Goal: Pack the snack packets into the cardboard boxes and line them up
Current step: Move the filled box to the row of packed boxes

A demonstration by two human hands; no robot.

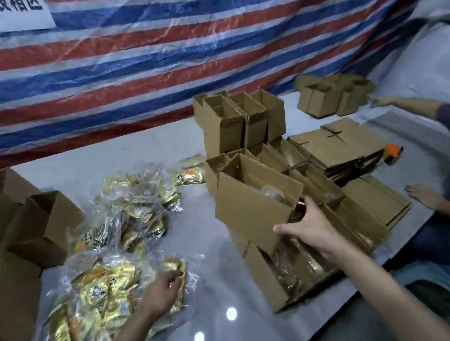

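head: snack packets lettering unreadable

I'm facing a red, blue and white striped tarp that is hanging as the wall, a white sign showing at its top left. Two spots of light are glinting on the glossy pale table.

Both bare forearms come in from the bottom edge. Left grip is palm-down, fingers curled round the edge of a gold foil snack packet. Right grip is further out, thumb stuck out left, fingers hooked over the rim of a tilted brown cardboard box.
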